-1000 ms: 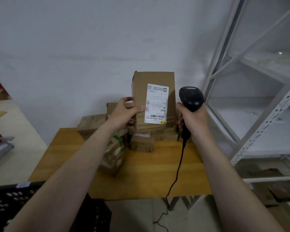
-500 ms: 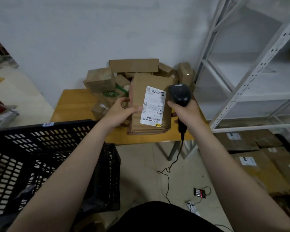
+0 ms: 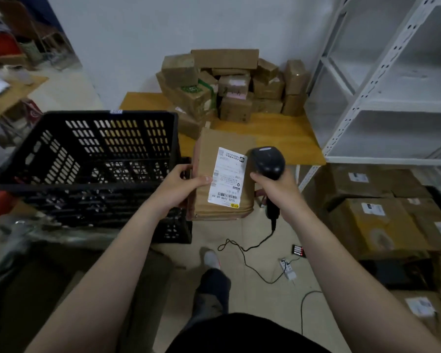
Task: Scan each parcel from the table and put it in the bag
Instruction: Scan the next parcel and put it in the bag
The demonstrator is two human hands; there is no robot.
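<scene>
Brown paper wraps the parcel (image 3: pixel 206 154) I have up in front of me, held in the air above the floor, just off the near edge of the wooden table (image 3: pixel 285 133) and right beside the black crate (image 3: pixel 107 138). My left hand (image 3: pixel 178 186) grips it by its left edge, thumb laid across the front and the other fingers curled out of sight behind. The white label (image 3: pixel 228 177) faces me, with the barcode near its lower end.

My right hand (image 3: pixel 278 189) is wrapped round the handle of the black scanner (image 3: pixel 267 161). The scanner's head sits just beside the parcel's right edge, level with the upper part of the label; I cannot tell whether the two touch. Its cable (image 3: pixel 252 250) drops from the handle and trails across the floor.

At the back of the table, against the wall, a pile of parcels (image 3: pixel 234 82) is stacked in brown cartons, one of them with green tape. White metal shelving (image 3: pixel 392 103) stands to the right, with larger labelled cartons (image 3: pixel 379 220) on the floor below it. At lower left something pale and shiny lies next to the crate; it may be plastic sheeting or a bag, but that corner is too blurred for me to say.
</scene>
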